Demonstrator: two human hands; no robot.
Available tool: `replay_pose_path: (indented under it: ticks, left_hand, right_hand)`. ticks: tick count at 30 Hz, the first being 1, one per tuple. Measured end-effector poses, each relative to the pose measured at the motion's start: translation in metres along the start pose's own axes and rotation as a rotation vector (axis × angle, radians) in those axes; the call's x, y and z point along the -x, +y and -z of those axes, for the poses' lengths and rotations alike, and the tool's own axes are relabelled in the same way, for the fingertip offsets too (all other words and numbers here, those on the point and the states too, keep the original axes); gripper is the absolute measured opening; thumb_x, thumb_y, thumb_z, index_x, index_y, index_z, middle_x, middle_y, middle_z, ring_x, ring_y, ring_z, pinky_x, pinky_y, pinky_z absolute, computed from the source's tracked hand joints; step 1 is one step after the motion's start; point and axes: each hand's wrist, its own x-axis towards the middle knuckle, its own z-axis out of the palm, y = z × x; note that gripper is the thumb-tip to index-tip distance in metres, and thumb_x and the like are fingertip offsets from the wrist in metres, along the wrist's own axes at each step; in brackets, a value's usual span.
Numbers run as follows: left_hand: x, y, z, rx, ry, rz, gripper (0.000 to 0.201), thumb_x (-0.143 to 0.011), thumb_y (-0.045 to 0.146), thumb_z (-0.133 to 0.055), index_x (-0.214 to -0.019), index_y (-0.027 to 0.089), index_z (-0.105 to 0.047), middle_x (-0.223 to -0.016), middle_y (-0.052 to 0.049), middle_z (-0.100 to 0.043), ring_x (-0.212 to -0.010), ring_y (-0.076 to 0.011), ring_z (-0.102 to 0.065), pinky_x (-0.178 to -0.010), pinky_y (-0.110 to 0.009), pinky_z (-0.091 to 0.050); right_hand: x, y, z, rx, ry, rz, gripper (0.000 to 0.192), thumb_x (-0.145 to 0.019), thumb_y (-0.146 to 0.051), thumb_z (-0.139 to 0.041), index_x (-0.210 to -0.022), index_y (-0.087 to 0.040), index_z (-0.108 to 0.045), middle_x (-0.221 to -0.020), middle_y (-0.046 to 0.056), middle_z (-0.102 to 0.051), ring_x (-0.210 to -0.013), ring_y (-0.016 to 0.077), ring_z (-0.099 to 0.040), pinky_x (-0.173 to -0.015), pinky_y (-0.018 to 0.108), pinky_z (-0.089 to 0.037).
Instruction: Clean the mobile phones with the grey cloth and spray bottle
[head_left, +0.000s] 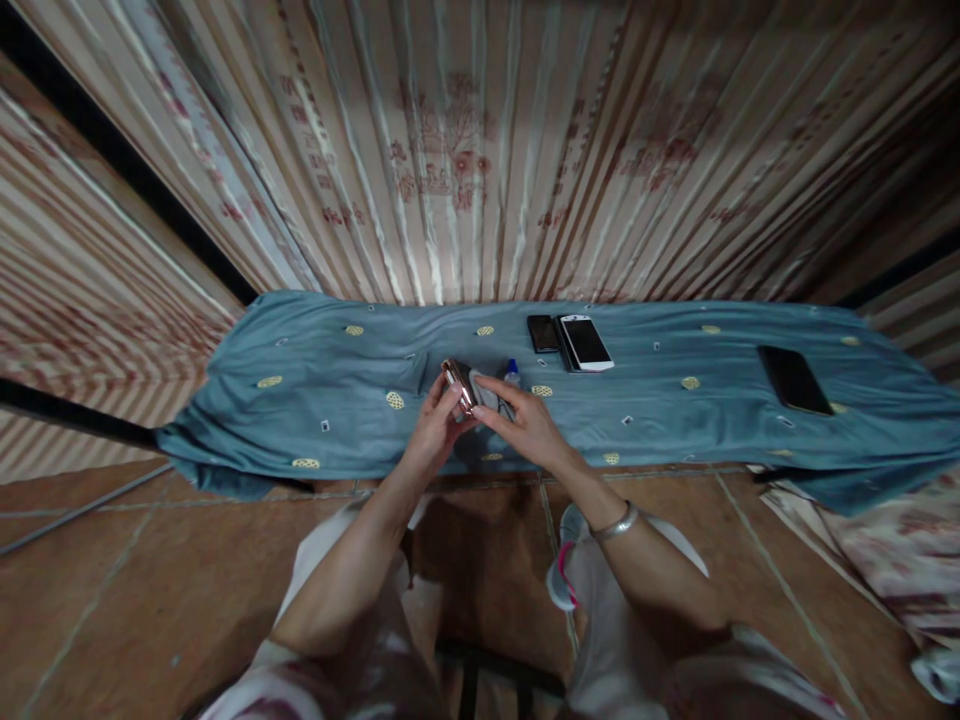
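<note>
Rose-gold metal edges the phone (456, 385) that my left hand (433, 425) grips from below, fingers curled shut around it, tilted on edge. My right hand (525, 422) has its fingers half-closed, pressing a grey cloth (486, 392) against the phone's face. Just beyond my right fingertips stands a small bottle with a blue cap (512, 373); I cannot tell what is inside it. Everything rests over the teal sheet (315, 390). Farther off, past my right hand, lie 2 phones side by side, a black one (541, 333) and a white one (586, 342), and well to the right 1 dark phone (793, 380).
</note>
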Motion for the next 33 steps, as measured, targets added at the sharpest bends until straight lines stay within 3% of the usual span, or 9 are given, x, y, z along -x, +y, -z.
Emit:
replay_pose_path:
  ticks: [6, 12, 17, 27, 33]
  left_hand:
    - [0.000, 0.002, 0.001, -0.079, -0.024, -0.096, 0.057, -0.051, 0.039, -0.096, -0.099, 0.019, -0.072, -0.098, -0.003, -0.072, -0.084, -0.0154, -0.066, -0.072, -0.026, -0.054]
    - [-0.006, -0.007, 0.010, -0.271, -0.027, -0.200, 0.063, -0.052, 0.038, -0.094, -0.108, 0.018, -0.072, -0.108, -0.007, -0.072, -0.100, -0.0219, -0.067, -0.093, -0.036, -0.054]
    - [-0.009, -0.014, 0.013, -0.400, -0.032, -0.283, 0.078, -0.049, 0.038, -0.093, -0.121, 0.022, -0.065, -0.119, -0.010, -0.067, -0.113, -0.0282, -0.063, -0.096, -0.043, -0.055]
    - [-0.007, -0.010, 0.014, -0.420, -0.080, -0.274, 0.080, -0.048, 0.036, -0.095, -0.120, 0.025, -0.062, -0.124, -0.009, -0.064, -0.118, -0.0281, -0.060, -0.097, -0.044, -0.055]
    - [-0.001, -0.003, 0.008, -0.393, -0.041, -0.235, 0.072, -0.046, 0.028, -0.095, -0.112, 0.023, -0.066, -0.117, -0.008, -0.067, -0.110, -0.0251, -0.063, -0.087, -0.033, -0.056]
  right_hand:
    - [0.002, -0.002, -0.004, -0.083, -0.019, 0.019, 0.045, -0.097, -0.051, -0.055, -0.136, -0.030, -0.065, -0.146, 0.005, -0.062, -0.139, 0.0236, -0.056, -0.119, 0.045, -0.041]
    - [-0.003, -0.003, -0.001, -0.187, -0.013, -0.016, 0.054, -0.095, -0.063, -0.052, -0.136, -0.030, -0.066, -0.147, 0.005, -0.061, -0.140, 0.0243, -0.054, -0.121, 0.045, -0.038]
    - [-0.006, -0.003, 0.001, -0.258, -0.001, -0.050, 0.058, -0.091, -0.067, -0.056, -0.134, -0.031, -0.067, -0.146, 0.004, -0.062, -0.141, 0.0260, -0.053, -0.122, 0.046, -0.037]
    - [-0.005, -0.001, -0.001, -0.275, 0.007, -0.049, 0.056, -0.090, -0.062, -0.061, -0.135, -0.030, -0.066, -0.147, 0.004, -0.061, -0.140, 0.0248, -0.054, -0.121, 0.043, -0.039]
    - [-0.004, -0.004, -0.001, -0.155, 0.010, -0.048, 0.049, -0.096, -0.054, -0.054, -0.138, -0.030, -0.064, -0.147, 0.004, -0.061, -0.139, 0.0243, -0.056, -0.119, 0.044, -0.042]
